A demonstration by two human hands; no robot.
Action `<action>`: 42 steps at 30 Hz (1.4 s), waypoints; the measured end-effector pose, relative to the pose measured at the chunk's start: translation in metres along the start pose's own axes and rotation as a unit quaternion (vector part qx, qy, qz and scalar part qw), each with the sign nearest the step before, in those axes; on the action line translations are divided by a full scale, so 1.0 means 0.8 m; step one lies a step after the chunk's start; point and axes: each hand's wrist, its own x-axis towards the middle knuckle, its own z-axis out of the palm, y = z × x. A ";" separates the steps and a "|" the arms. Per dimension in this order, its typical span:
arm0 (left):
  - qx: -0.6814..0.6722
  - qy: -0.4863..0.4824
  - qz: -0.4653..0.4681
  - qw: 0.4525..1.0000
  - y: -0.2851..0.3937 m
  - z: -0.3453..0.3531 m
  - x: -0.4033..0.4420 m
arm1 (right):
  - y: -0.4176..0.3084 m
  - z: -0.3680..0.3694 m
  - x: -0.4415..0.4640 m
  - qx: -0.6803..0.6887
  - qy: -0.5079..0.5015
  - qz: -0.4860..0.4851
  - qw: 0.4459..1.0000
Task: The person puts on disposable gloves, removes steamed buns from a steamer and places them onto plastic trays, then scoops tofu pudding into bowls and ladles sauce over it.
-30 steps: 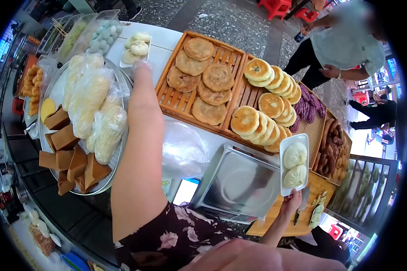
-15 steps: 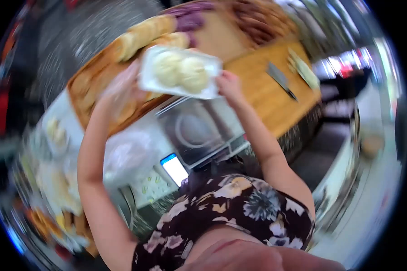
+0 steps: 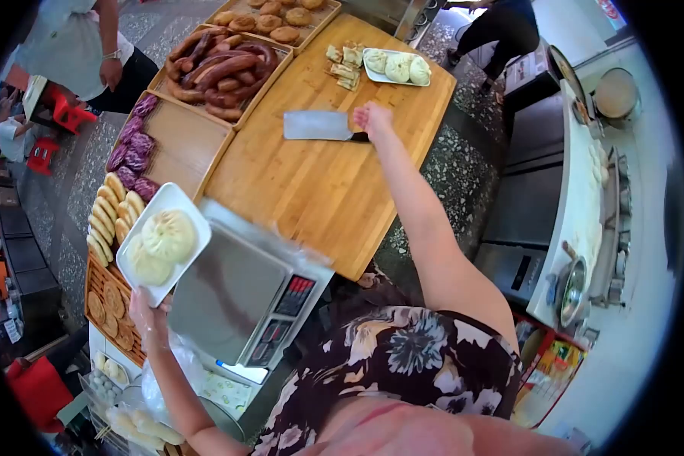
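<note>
While my left hand (image 3: 150,313) grasps the near end of a white tray (image 3: 176,269) holding two buns (image 3: 167,235), left of the wooden board (image 3: 296,190), my right hand (image 3: 374,120) is loosely curled above the board, beside the cleaver (image 3: 315,125); whether it touches the handle (image 3: 359,137), I cannot tell. Sausages (image 3: 224,72) lie along the board's left edge, and the scale (image 3: 224,292) stands at its near left.

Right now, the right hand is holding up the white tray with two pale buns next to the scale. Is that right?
Not quite: the wrong hand is named. The head view shows the left hand holding up the white tray with two pale buns next to the scale.
</note>
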 end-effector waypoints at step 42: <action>-0.400 0.188 0.111 0.890 0.053 -0.035 0.211 | 0.084 0.414 -0.233 -0.052 -0.439 -0.016 0.897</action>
